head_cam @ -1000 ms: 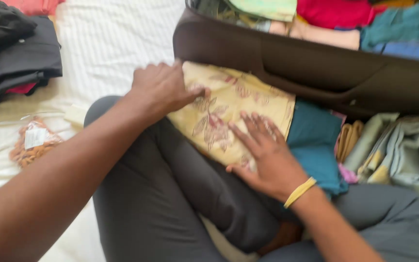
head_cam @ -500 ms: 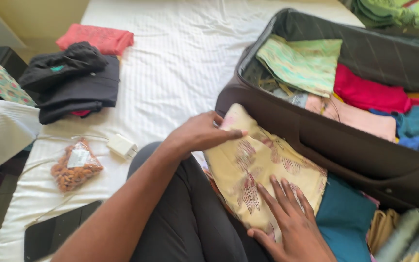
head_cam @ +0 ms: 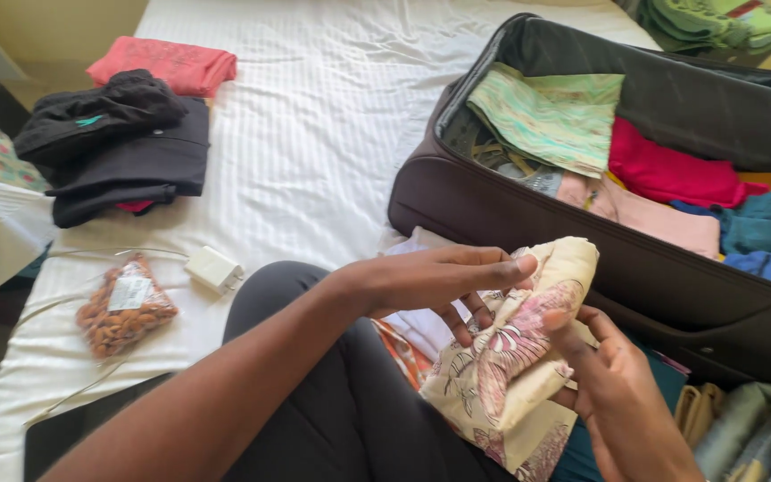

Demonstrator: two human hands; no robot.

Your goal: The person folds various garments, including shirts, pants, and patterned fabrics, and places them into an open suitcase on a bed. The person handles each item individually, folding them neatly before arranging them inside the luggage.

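Head view, looking down over the person's lap onto a bed (head_cam: 314, 107) with a white striped sheet. Left of the lap, a clear bag of brown nuts (head_cam: 122, 308) carries a small pale rectangular label near its top; just beside it lies a white square charger block (head_cam: 213, 268), its thin cable trailing across the sheet. Further up the bed sit a pile of folded dark clothes (head_cam: 122, 147) and a folded red garment (head_cam: 167, 64). An open dark-brown suitcase (head_cam: 528, 223) on the right holds folded green, red, pink and blue clothes. The cream floral cloth (head_cam: 510, 357), folded into a bundle, is raised over the lap, just in front of the suitcase wall. The left hand (head_cam: 443, 281) closes its grip on the bundle's upper edge, thumb on top and fingers curled beneath; the right hand (head_cam: 622, 402) grips the lower right side, thumb pressed on the print. The bundle's underside, the right wrist and the clothes at lower right are hidden or cut off by the frame.
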